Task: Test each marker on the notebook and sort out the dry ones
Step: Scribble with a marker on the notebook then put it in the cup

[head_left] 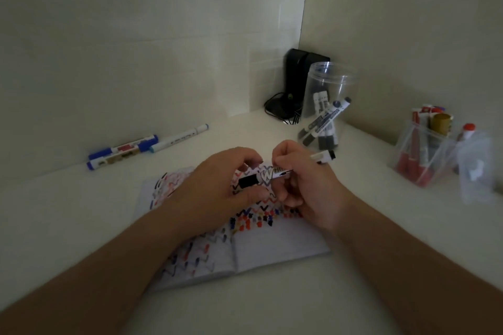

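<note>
Black-capped marker [261, 177] gripped by two hands.

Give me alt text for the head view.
Both hands, left hand and right hand, hold a black marker above the scribbled notebook; jars of markers stand right, three markers lie left.
</note>
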